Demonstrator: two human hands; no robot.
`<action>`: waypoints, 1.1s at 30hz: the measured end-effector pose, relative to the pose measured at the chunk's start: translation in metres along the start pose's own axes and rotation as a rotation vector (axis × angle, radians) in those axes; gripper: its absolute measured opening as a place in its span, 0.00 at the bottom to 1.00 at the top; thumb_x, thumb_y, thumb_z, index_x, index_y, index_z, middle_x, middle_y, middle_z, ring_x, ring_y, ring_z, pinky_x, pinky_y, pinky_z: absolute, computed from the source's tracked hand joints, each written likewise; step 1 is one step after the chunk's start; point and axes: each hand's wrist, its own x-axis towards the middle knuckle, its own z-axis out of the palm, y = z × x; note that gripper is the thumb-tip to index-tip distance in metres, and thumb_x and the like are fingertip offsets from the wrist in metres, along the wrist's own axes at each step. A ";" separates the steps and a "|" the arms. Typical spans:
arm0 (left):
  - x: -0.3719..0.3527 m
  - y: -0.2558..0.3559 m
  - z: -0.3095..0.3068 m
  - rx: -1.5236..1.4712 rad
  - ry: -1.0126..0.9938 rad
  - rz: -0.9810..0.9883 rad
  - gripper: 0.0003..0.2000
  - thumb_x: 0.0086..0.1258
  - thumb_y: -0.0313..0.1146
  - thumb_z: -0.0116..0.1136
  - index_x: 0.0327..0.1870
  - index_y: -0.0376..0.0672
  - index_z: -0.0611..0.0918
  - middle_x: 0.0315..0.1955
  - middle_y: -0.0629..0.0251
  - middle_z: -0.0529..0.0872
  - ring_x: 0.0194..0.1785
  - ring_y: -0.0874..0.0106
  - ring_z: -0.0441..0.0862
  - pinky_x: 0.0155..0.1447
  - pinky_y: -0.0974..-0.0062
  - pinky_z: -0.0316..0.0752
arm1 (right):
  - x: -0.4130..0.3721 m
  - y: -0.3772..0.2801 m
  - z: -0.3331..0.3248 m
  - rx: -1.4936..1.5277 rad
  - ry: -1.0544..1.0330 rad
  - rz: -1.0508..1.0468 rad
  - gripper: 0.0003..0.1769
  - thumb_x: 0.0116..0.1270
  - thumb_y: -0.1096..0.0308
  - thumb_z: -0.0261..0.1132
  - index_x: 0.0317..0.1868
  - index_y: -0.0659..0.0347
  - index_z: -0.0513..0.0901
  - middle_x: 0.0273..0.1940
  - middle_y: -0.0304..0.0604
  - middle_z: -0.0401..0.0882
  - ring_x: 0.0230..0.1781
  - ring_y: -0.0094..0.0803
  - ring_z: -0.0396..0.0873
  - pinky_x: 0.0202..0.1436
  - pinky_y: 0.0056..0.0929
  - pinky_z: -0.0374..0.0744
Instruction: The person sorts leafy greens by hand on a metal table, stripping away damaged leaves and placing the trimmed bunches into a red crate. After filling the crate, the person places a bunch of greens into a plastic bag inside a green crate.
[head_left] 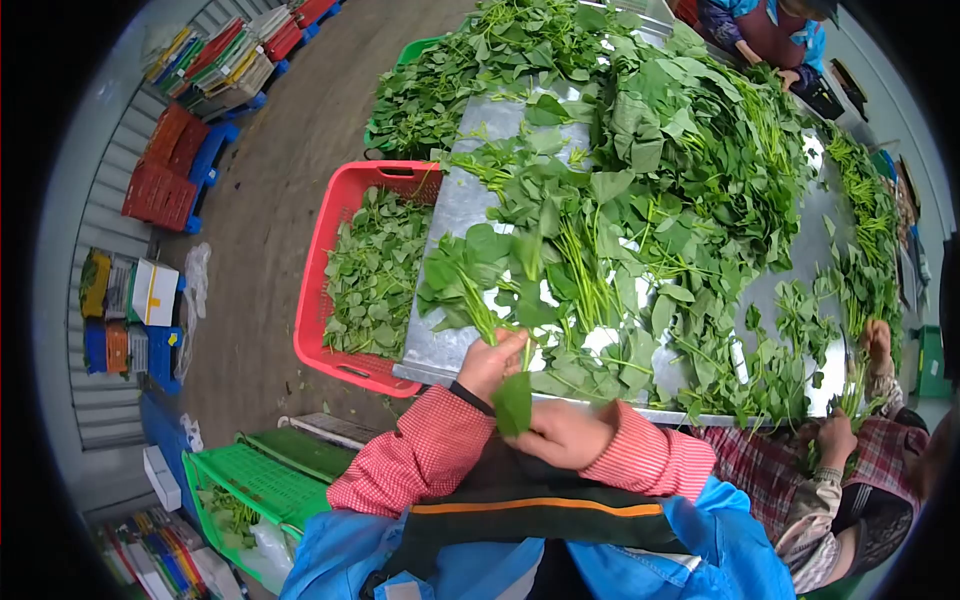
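My left hand [490, 362] is closed round a small bunch of leafy green stems [474, 296], held at the near edge of the metal table [450, 352]. Just below and to the right, my right hand [568, 432] pinches a leafy stem; its broad leaf [513, 403] hangs by my fingertips. Part of that stem is blurred and partly hidden by my fingers. In front of my hands, bundled green stems [590, 285] and loose leaves lie on the table.
A red basket [318, 290] of leaves stands left of the table, with a green crate [250, 480] at lower left. Greens heap [690, 130] across the table. One co-worker's hand [835, 440] handles stems at right; another person [775, 40] works at the far side.
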 end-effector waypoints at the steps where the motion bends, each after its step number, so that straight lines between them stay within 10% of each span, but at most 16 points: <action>1: 0.000 0.002 -0.003 -0.037 -0.006 0.008 0.07 0.66 0.29 0.61 0.32 0.43 0.74 0.21 0.77 0.71 0.22 0.83 0.66 0.24 0.84 0.60 | -0.004 -0.012 -0.008 0.116 0.000 -0.005 0.08 0.67 0.67 0.56 0.39 0.63 0.76 0.32 0.50 0.77 0.30 0.44 0.77 0.35 0.38 0.76; 4: -0.019 0.020 0.007 0.020 0.137 0.126 0.06 0.64 0.27 0.59 0.31 0.47 0.74 0.21 0.78 0.71 0.21 0.84 0.66 0.25 0.84 0.60 | -0.029 0.027 -0.047 0.708 0.574 0.331 0.11 0.66 0.66 0.54 0.42 0.65 0.75 0.25 0.50 0.74 0.26 0.43 0.76 0.33 0.32 0.74; 7: -0.025 0.024 -0.002 0.208 0.165 0.271 0.03 0.63 0.25 0.57 0.32 0.46 0.76 0.23 0.77 0.74 0.24 0.83 0.68 0.27 0.83 0.62 | -0.022 0.067 -0.040 -0.595 0.307 0.506 0.16 0.68 0.56 0.55 0.35 0.61 0.79 0.23 0.52 0.79 0.24 0.47 0.80 0.29 0.42 0.77; 9: -0.020 0.023 -0.019 0.301 0.096 0.346 0.02 0.64 0.25 0.56 0.34 0.45 0.77 0.24 0.75 0.76 0.26 0.82 0.72 0.29 0.83 0.65 | -0.011 0.051 -0.029 -0.707 0.004 0.464 0.19 0.67 0.50 0.58 0.36 0.60 0.79 0.24 0.53 0.80 0.28 0.51 0.81 0.31 0.45 0.78; 13: -0.034 0.026 -0.002 0.189 0.017 0.211 0.08 0.67 0.23 0.51 0.45 0.39 0.77 0.33 0.66 0.82 0.32 0.75 0.80 0.33 0.78 0.76 | 0.038 0.026 -0.026 -0.137 0.512 0.485 0.18 0.65 0.51 0.61 0.38 0.58 0.81 0.25 0.52 0.81 0.27 0.47 0.82 0.30 0.42 0.78; 16: -0.032 0.020 -0.008 0.251 0.033 0.258 0.09 0.67 0.24 0.49 0.46 0.39 0.76 0.34 0.64 0.81 0.31 0.75 0.79 0.33 0.77 0.76 | 0.055 0.048 -0.017 -0.390 0.521 0.364 0.15 0.65 0.55 0.63 0.39 0.60 0.80 0.25 0.49 0.81 0.24 0.39 0.82 0.28 0.35 0.77; 20: -0.036 0.023 -0.022 0.318 0.143 0.374 0.09 0.67 0.25 0.47 0.45 0.37 0.76 0.34 0.63 0.81 0.32 0.75 0.78 0.34 0.79 0.74 | 0.049 0.051 -0.031 0.153 0.837 0.031 0.06 0.65 0.69 0.62 0.38 0.63 0.79 0.18 0.37 0.72 0.17 0.24 0.68 0.23 0.23 0.69; 23: -0.050 0.037 -0.008 0.218 0.147 0.408 0.07 0.71 0.28 0.49 0.44 0.37 0.78 0.32 0.65 0.82 0.30 0.78 0.77 0.34 0.81 0.72 | 0.041 0.063 -0.030 -0.031 0.667 0.242 0.07 0.65 0.68 0.63 0.40 0.63 0.80 0.17 0.33 0.69 0.18 0.20 0.66 0.23 0.22 0.67; 33: -0.040 0.016 -0.014 0.401 0.068 0.364 0.08 0.71 0.29 0.55 0.46 0.36 0.80 0.31 0.68 0.83 0.31 0.80 0.76 0.36 0.82 0.72 | 0.081 0.030 -0.016 -0.592 0.618 0.225 0.20 0.64 0.51 0.63 0.30 0.61 0.74 0.21 0.49 0.78 0.23 0.50 0.79 0.25 0.43 0.75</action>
